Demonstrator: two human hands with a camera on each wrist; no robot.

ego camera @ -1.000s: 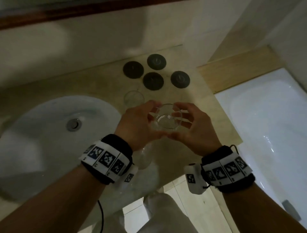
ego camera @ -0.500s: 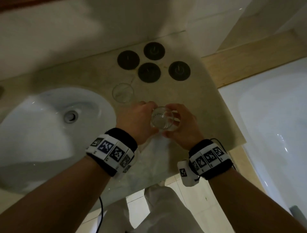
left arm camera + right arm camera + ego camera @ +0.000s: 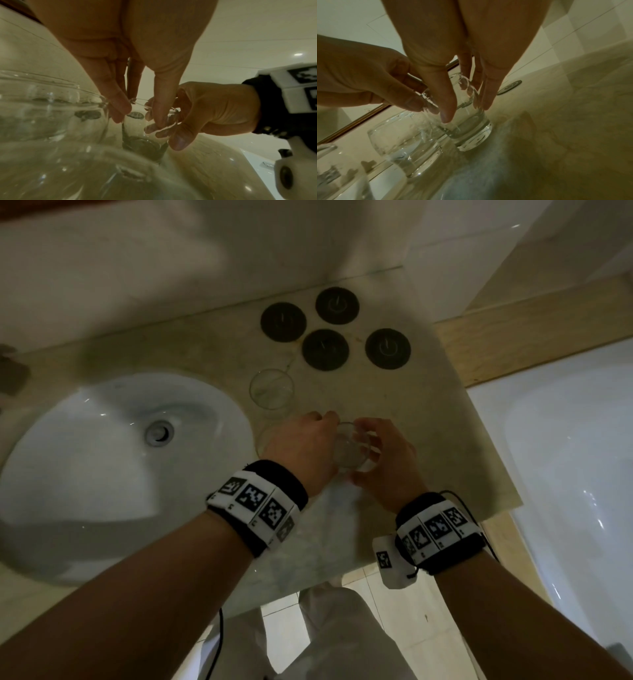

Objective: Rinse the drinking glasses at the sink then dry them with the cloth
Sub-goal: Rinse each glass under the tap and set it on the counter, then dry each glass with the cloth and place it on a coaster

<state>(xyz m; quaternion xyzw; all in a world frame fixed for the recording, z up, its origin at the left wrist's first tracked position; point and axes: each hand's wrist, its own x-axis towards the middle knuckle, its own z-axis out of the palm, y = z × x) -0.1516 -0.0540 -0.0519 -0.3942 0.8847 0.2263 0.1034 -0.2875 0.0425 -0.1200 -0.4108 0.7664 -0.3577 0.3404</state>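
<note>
Both hands hold one clear drinking glass (image 3: 351, 446) by its upper wall. My left hand (image 3: 330, 419) pinches the rim from the left and my right hand (image 3: 368, 433) pinches it from the right. The right wrist view shows this glass (image 3: 471, 129) upright with its thick base at the counter, in my right hand (image 3: 466, 112). In the left wrist view my left hand (image 3: 139, 119) pinches the rim of the glass (image 3: 144, 142). A second glass (image 3: 271, 389) stands behind. A third glass (image 3: 265, 440) is partly hidden under my left hand. A pale cloth (image 3: 329, 529) lies under my wrists.
A white oval sink (image 3: 85, 474) with a metal drain (image 3: 158, 433) is set into the beige counter (image 3: 445, 440) on the left. Several dark round coasters (image 3: 325, 349) lie at the back. A white bathtub (image 3: 565, 457) adjoins the counter's right edge.
Both hands have lowered the held glass from mid-air down to the counter, beside the other glasses. Both hands still hold it.
</note>
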